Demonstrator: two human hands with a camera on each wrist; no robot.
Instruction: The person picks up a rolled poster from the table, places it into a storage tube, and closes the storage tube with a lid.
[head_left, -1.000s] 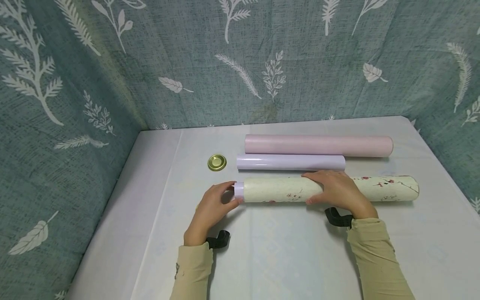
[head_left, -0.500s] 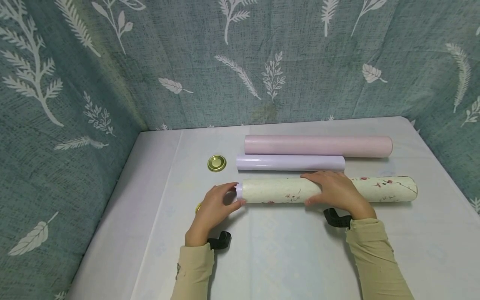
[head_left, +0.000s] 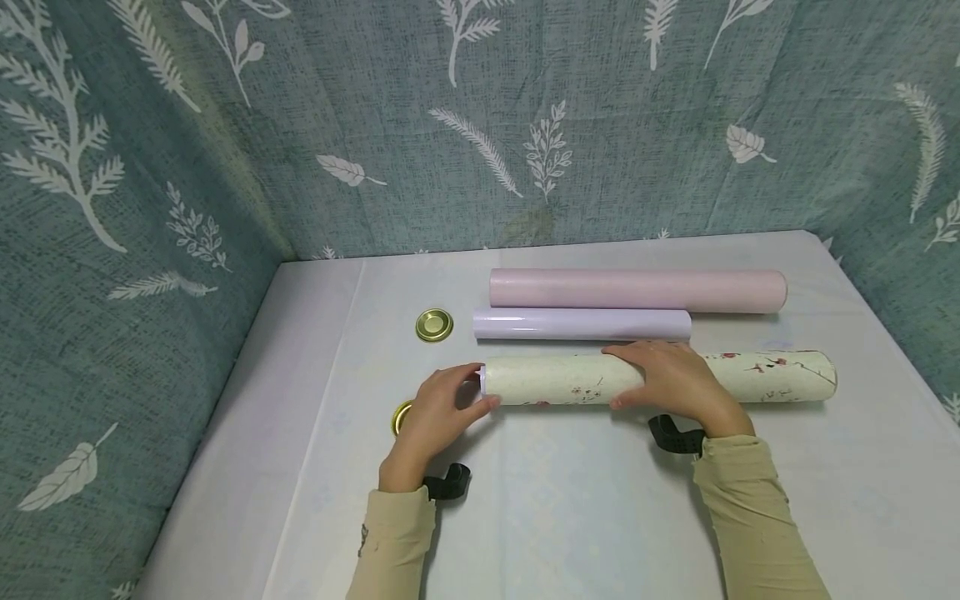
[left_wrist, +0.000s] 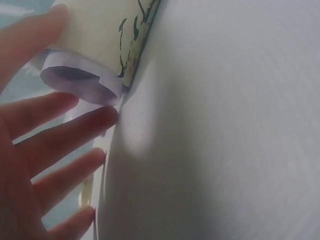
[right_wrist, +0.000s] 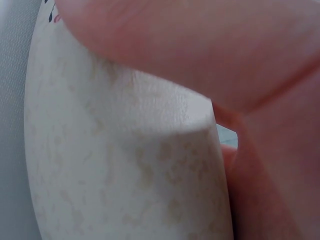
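Note:
A cream cardboard tube (head_left: 551,381) with red blossoms lies across the table. My right hand (head_left: 675,383) grips it around the middle, thumb on the near side and fingers over the far side. From its left end a lavender paper roll (left_wrist: 75,61) sticks out slightly, its hollow end facing my left hand (head_left: 432,417). In the left wrist view the fingers of that hand are spread and fairly straight, fingertips right at the roll's end, with the thumb along the tube's edge. The right wrist view is filled by the tube's mottled surface and my palm.
Behind the tube lie another lavender roll (head_left: 581,324) and a pink tube (head_left: 637,291), side by side. One gold round lid (head_left: 434,325) sits left of them; a second gold lid (head_left: 400,417) is partly hidden by my left hand. Patterned green cloth (head_left: 480,200) hangs behind the white-covered table.
My left hand has moved slightly right, and the lavender roll has slid deeper into the cream tube, leaving only a thin rim showing. The right hand has kept its grip in place.

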